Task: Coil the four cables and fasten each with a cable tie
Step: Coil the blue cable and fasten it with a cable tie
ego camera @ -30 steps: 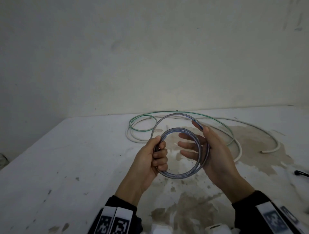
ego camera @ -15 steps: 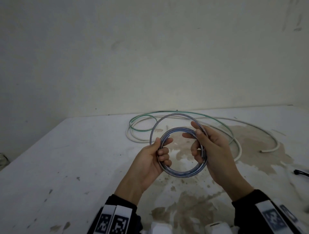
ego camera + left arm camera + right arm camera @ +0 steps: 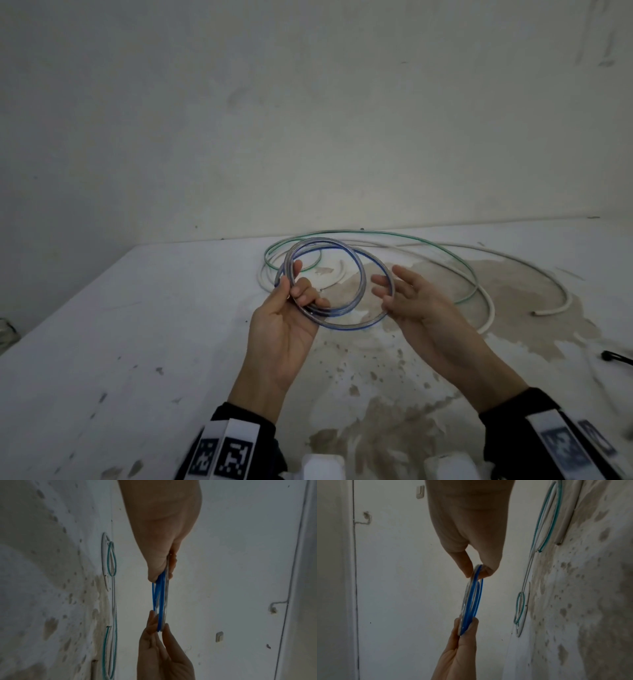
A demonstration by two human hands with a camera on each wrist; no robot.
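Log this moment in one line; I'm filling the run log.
stage: coiling | blue cable: held coiled | left hand: grips | right hand: pinches | tie: none on

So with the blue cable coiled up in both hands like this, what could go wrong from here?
1. The blue cable sits in two uneven loops with no tie on it. The right hand holds it only at the fingertips, so the coil may spring open.
2. The only likely tie, a small black thing, lies far right, so reaching for it means one hand must let go.
3. The green cable and white cable overlap on the table and may tangle.
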